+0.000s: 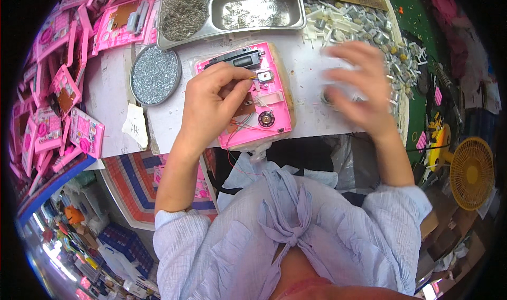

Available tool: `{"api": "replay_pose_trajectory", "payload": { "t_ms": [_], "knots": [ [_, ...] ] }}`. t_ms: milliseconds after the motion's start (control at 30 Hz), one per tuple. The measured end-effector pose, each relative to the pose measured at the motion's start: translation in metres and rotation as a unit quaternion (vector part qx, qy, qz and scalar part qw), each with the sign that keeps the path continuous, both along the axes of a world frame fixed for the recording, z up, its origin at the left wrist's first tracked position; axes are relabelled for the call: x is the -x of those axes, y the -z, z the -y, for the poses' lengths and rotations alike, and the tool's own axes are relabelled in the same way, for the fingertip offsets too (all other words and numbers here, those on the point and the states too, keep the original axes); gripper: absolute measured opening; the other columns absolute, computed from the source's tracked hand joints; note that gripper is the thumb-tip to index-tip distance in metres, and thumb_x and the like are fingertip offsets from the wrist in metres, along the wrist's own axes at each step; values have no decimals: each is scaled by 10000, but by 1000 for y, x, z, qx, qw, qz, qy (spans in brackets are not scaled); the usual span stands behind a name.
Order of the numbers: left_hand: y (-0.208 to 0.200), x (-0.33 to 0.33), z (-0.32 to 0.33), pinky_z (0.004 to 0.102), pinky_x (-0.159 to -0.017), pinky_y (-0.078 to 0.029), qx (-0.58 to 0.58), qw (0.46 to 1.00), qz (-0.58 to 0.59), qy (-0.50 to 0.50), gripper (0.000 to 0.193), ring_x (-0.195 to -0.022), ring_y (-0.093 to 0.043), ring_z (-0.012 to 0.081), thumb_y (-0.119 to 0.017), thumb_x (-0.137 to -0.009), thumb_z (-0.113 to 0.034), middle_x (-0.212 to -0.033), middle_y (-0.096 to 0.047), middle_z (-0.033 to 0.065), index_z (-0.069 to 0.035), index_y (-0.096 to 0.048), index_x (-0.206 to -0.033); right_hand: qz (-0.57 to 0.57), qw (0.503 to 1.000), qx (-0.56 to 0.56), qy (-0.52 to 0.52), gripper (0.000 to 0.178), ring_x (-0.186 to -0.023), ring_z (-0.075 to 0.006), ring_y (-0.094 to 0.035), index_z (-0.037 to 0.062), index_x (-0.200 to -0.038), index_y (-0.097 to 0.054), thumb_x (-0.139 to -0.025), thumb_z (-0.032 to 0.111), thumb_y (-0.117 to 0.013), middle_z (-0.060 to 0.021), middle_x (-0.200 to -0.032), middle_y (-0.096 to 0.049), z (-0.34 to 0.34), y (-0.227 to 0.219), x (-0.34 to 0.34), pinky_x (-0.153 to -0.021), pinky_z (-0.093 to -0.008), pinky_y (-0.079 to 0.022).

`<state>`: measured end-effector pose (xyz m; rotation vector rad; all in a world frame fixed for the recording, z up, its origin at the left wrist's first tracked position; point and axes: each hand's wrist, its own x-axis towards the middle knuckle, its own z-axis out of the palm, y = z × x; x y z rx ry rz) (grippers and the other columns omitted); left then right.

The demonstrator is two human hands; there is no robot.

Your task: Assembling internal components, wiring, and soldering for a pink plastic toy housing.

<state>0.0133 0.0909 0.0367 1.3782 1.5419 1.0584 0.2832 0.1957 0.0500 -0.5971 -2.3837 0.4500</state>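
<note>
An open pink plastic toy shell [274, 107] lies on the white table [311, 62] in front of me, showing a black battery box, a brown circuit board, a small round speaker and thin wires. My left hand [211, 102] rests on the shell, thumb and forefinger pinched on a small part near a little grey motor [264, 76]. My right hand [359, 86] is blurred, fingers spread, over the pile of small white and grey parts [364, 28] to the right of the shell; whether it holds anything cannot be told.
A metal tray [253, 9] of small screws sits at the back, a round tin lid [155, 75] of screws to the left. Heaps of pink toy shells [53, 88] fill the left side. A scrap of paper [135, 124] lies near the table's edge. A yellow fan [471, 173] stands lower right.
</note>
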Motion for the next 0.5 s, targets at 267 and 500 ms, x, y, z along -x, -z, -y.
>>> {"api": "replay_pose_trajectory", "payload": {
  "t_ms": [267, 500],
  "knots": [
    [16, -18, 1, 291, -538, -463, -169, 969, -175, -37, 93, -589, -607, 152, -753, -821, -1, -770, -640, 65, -23, -704, -896, -494, 679, 332, 430, 458, -900, -187, -624, -28, -1389, -491, -991, 136, -645, -143, -1137, -643, 15, 38, -244, -803, -339, -543],
    [25, -25, -7, 331, -683, -459, -226, 930, -289, -16, 125, -733, -589, 200, -790, -774, -22, -835, -654, 62, -40, -681, -833, -463, 690, 252, 497, 373, -802, -162, -542, 20, -1319, -598, -1050, 274, -549, -103, -978, -635, -66, 30, -258, -806, -332, -493]
  ]
}}
